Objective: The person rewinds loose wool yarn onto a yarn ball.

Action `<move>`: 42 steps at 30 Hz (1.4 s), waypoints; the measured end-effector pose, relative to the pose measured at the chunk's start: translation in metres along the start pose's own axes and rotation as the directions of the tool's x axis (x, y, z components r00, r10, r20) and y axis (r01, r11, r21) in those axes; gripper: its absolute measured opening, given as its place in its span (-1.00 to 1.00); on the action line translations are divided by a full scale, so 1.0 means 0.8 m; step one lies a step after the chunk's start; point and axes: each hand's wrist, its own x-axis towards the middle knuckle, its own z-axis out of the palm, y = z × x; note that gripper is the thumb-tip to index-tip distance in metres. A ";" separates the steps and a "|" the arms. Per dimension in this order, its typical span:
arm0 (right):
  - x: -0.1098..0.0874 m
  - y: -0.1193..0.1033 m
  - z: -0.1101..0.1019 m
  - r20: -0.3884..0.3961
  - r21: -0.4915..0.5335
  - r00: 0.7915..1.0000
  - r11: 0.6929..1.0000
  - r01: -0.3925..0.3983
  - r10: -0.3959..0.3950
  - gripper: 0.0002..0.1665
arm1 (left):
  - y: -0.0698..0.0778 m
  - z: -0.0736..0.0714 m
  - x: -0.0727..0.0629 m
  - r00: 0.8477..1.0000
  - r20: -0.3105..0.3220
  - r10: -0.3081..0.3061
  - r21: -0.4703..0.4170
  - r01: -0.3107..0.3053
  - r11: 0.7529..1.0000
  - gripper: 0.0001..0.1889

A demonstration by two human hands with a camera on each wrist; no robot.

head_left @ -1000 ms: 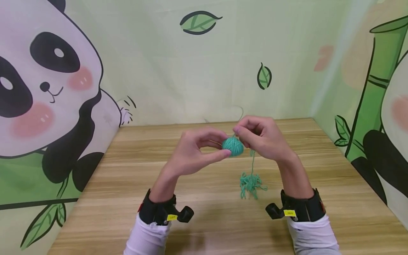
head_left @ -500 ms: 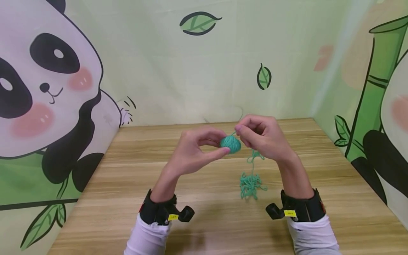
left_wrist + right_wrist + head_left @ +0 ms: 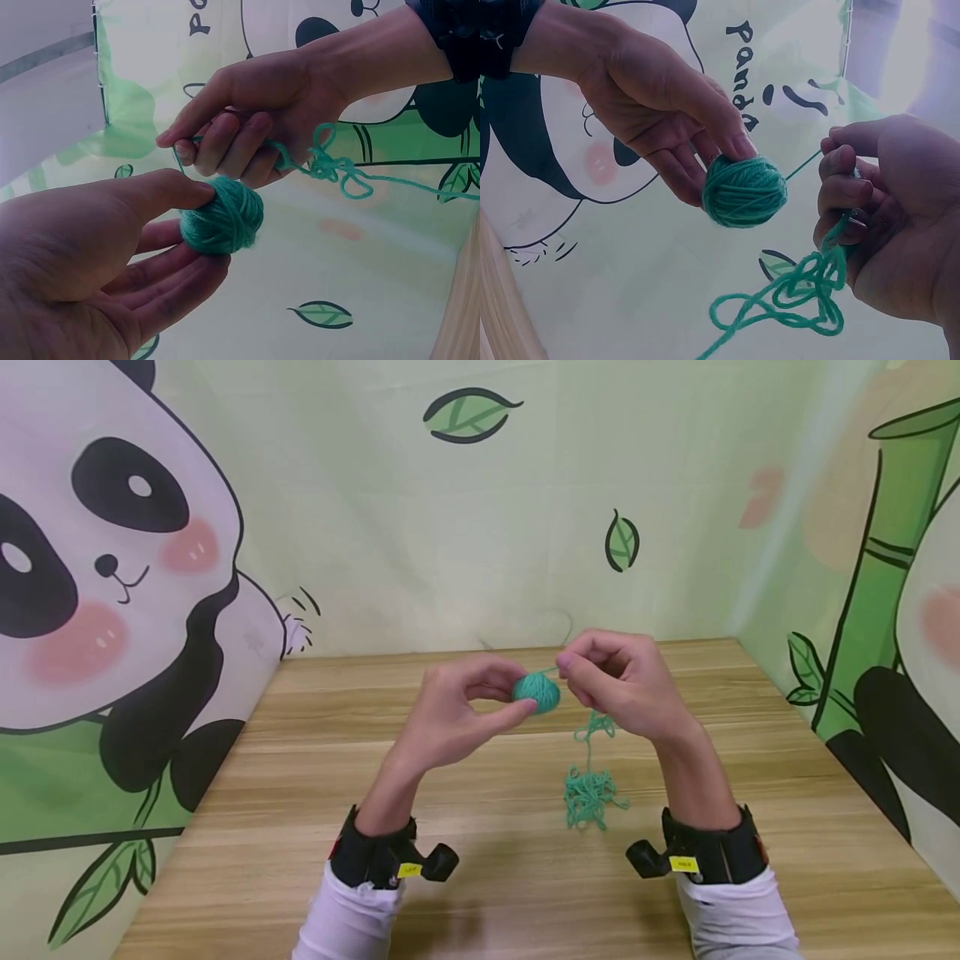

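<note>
A printed panda backdrop (image 3: 337, 502) rose behind a wood-grain table (image 3: 262, 810), and over that table a person held teal yarn in both hands. The yarn ball (image 3: 537, 694) was up in the air, gripped between the thumb and fingertips of the left hand (image 3: 457, 718). The right hand (image 3: 618, 683), just beside it, pinched the strand (image 3: 549, 670) between thumb and forefinger, its other fingers curled over the yarn running through.

The likeliest trouble seemed to lie below the right hand, where a cluster of loops (image 3: 328, 166) hung close under the fingers; a firm pull could well have drawn those loops into a knot. The same risk appeared to attach to the loose heap (image 3: 588, 797) on the table, whose crossing coils might have snagged or lifted as one clump.

The left hand's hold looked to depend mostly on its fingertips, so a sharp tug on the short strand could have rolled the ball free and let turns slip off. Too slack a pinch, conversely, would probably have left the wraps loose.
</note>
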 end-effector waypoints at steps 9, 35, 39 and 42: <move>-0.002 -0.004 -0.001 0.004 0.008 1.000 1.000 0.013 -0.013 -0.66 | -0.002 0.000 0.000 0.998 -0.037 -0.049 0.018 0.049 0.999 -0.73; 0.000 0.005 0.003 0.273 -0.035 0.962 0.999 0.006 0.003 -0.72 | 0.000 0.003 0.002 0.970 -0.239 -0.040 -0.076 0.023 0.997 -0.69; 0.000 0.007 0.004 0.293 -0.062 0.956 0.998 0.011 0.008 -0.71 | 0.003 0.003 0.001 0.964 -0.260 -0.050 -0.142 0.013 0.990 -0.70; 0.001 0.009 0.004 0.292 -0.092 0.956 0.996 -0.003 0.030 -0.71 | 0.005 0.003 0.001 0.963 -0.264 -0.050 -0.203 -0.004 0.979 -0.69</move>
